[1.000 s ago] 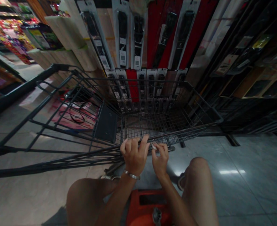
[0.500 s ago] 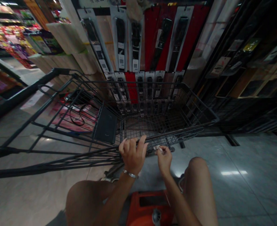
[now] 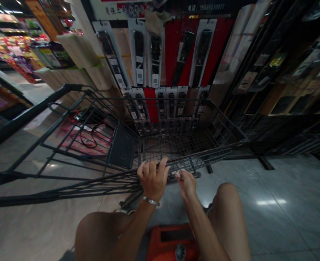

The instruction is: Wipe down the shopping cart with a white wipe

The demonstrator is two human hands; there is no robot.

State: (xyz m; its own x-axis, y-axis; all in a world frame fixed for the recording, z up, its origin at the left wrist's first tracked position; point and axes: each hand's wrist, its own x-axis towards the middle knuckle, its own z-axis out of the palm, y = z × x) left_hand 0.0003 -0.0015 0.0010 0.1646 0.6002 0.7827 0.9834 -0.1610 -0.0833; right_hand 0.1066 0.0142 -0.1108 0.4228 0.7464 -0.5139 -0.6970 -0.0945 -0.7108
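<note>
Pale scrap at the cart's side, work under way

Left hand [image 3: 153,177]: fingers curled over the near side rail of the cart [image 3: 5,177], apart from the right. Right hand [image 3: 187,183]: fingertips closed on a small pale scrap [image 3: 177,174], cloth or paper, can't tell which. Scrap sits close against the wires below the rail, just beside the left hand; actual contact too small to make out.

Progress: I'd call it mid-work. Scrap in hand and at the wires, rail held. Nothing marks an end; which wires are done and which are left can't be read from their look.

Containers: cart basket of dark wire mesh, its floor grid visible between the sides. Dark panel [image 3: 121,146] stands tilted toward the handle end. Through the wires on that side, a pink printed box [image 3: 88,136] and a dark looped cord [image 3: 91,141]; inside the cart or behind it, unclear. Between the knees, an orange case [image 3: 154,243], dark recess in its top, grey ribbed knob [image 3: 180,251]; contents hidden.
</note>
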